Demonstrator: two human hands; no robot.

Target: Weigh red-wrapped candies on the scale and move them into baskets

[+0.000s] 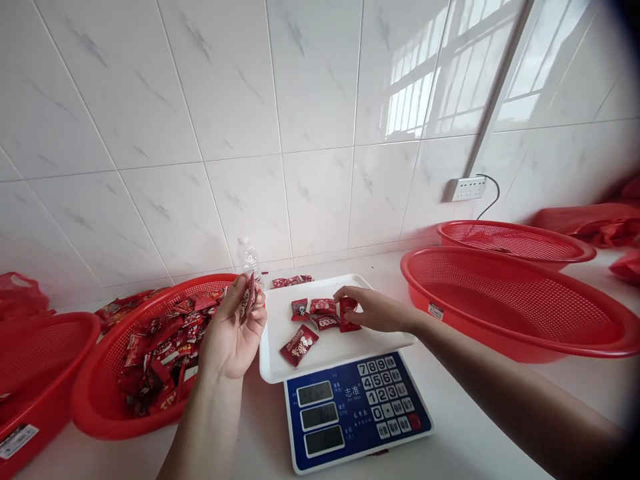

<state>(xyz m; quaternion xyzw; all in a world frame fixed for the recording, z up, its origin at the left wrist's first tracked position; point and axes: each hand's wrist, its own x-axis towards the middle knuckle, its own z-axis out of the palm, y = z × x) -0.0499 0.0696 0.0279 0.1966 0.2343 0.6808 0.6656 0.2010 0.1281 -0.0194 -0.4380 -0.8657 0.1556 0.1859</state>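
My left hand (pixel 235 333) is raised at the left edge of the scale's white tray (pixel 340 353), its fingers closed round a red snack packet (pixel 249 297); whether it is more than one I cannot tell. Over the tray's right part, my right hand (pixel 373 310) has its fingers curled on another red packet (pixel 349 313), which appears to rest on the tray. Beside it lie several small red packets (pixel 324 307), and a larger red packet (pixel 299 345) sits nearer the front. The digital scale (pixel 357 413) has a blue panel with number keys and displays.
Left of the scale stands a red basket (pixel 90 393) full of red packets, next to another red basket (pixel 45 373). Two red baskets (pixel 500 347) (pixel 520 257) are at the right. A clear plastic bottle (pixel 247 253) and more packets (pixel 293 281) lie behind the tray, by the tiled wall.
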